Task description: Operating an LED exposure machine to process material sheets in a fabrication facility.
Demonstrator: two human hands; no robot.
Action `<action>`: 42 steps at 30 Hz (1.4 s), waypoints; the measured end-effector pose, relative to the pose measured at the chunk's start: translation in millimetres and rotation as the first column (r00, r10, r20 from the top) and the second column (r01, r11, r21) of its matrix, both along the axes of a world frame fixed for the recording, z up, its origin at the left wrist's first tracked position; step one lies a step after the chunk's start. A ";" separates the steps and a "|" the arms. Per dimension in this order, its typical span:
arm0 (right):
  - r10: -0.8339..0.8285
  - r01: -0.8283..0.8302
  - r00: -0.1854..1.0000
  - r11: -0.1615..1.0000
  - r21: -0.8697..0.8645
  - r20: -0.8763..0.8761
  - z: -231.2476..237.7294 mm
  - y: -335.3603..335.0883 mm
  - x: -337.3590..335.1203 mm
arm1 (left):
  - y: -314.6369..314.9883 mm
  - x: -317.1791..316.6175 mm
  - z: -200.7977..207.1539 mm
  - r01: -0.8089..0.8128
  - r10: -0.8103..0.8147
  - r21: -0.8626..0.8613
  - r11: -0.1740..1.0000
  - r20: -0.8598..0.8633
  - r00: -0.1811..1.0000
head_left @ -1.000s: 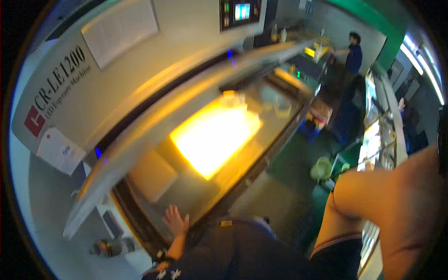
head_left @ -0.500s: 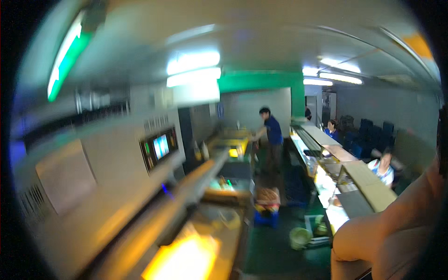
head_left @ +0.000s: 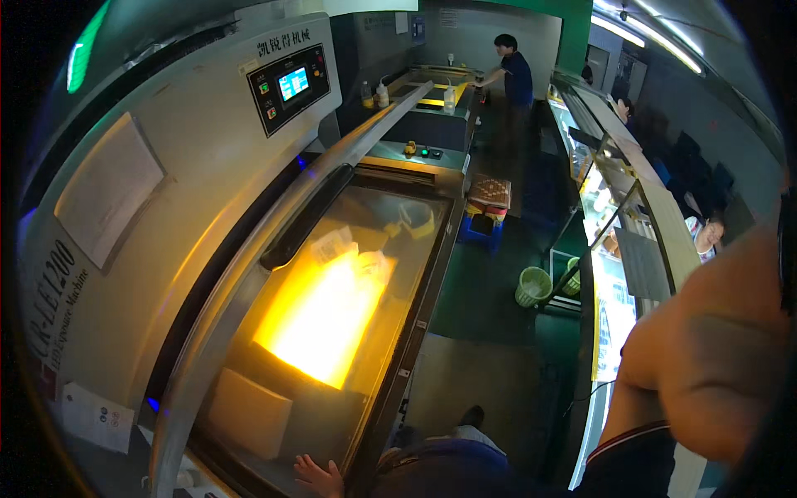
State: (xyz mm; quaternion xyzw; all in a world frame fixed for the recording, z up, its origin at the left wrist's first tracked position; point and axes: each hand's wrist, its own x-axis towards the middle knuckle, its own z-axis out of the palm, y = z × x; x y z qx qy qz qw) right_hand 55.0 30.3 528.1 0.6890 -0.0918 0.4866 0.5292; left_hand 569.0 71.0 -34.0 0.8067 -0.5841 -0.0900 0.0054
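My left hand [head_left: 318, 476] lies with its fingers spread at the near edge of the glass top [head_left: 390, 203] of an exposure machine, holding nothing. Bright yellow light glows through this glass, and pale sheets [head_left: 336, 246] show at the far end of the glow. Close to my left hand is a flat, pale rectangular piece [head_left: 249, 412]. A curved metal bar with a black handle [head_left: 309, 217] runs along the machine's left side. At the right, my bent right arm [head_left: 706, 357] is raised very near the camera; its hand is out of the picture.
A control panel with a small screen [head_left: 294, 85] is on the machine's housing. A person [head_left: 516, 79] stands at a farther bench. Along the right runs a lit worktable [head_left: 613, 332], with another person [head_left: 706, 236] beyond. A stool [head_left: 490, 195] and a green basket [head_left: 533, 286] stand on the floor.
The view has tilted downward and steadied from a blur. My left hand has come into the picture at the lower edge. My right arm stays raised at the right.
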 end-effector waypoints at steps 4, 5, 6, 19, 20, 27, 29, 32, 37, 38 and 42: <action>-0.163 0.034 0.969 0.831 0.555 0.185 -124.9 -59.9 2.0 | 0.7 2.9 36.6 -0.184 0.186 0.042 0.982 -0.057 0.981; -0.229 -0.080 0.932 0.625 0.777 0.280 -156.2 -72.8 18.5 | 4.1 9.5 35.7 -0.192 0.195 0.042 0.981 -0.073 0.978; -0.359 -0.136 0.877 0.450 0.882 0.319 -213.6 -79.0 17.8 | 4.0 12.6 33.5 -0.197 0.200 0.042 0.980 -0.092 0.976; -0.561 -0.376 0.811 -0.717 0.587 -0.166 -591.2 94.6 -15.9 | -58.4 -83.3 4.3 0.407 -0.482 -0.310 0.859 -0.227 0.846; -0.490 -0.290 0.843 -0.761 0.580 -0.221 -583.5 81.5 -29.0 | -64.2 -108.9 15.1 0.509 -0.622 -0.410 0.757 -0.211 0.754; -0.351 -0.218 0.933 -0.728 0.650 -0.080 -545.4 1.0 -56.4 | -70.0 -247.2 3.8 0.615 -0.567 -0.259 0.745 -0.731 0.379; -0.327 -0.227 0.945 -0.663 0.714 -0.004 -542.2 8.7 -62.0 | -57.8 -260.8 -12.4 0.707 -0.483 -0.108 0.699 -0.800 0.355; -0.410 -0.339 0.909 -0.638 0.692 0.067 -596.4 41.0 -82.3 | -38.9 -266.2 -58.5 0.847 -0.474 0.088 0.525 -0.796 0.376; -0.555 -0.554 0.832 -0.832 0.029 -0.022 -625.2 125.2 -147.6 | -28.8 -237.4 -71.3 0.655 -0.232 0.524 0.544 -0.656 0.718; -0.702 -0.710 0.688 -0.703 -0.028 0.185 -650.4 151.1 -163.2 | -25.8 -231.6 -66.5 0.554 -0.117 0.627 0.547 -0.598 0.793; -0.542 -0.505 0.839 -0.748 0.431 0.044 -711.8 176.9 -215.0 | -32.3 -256.3 -24.4 0.470 -0.015 0.707 0.528 -0.546 0.838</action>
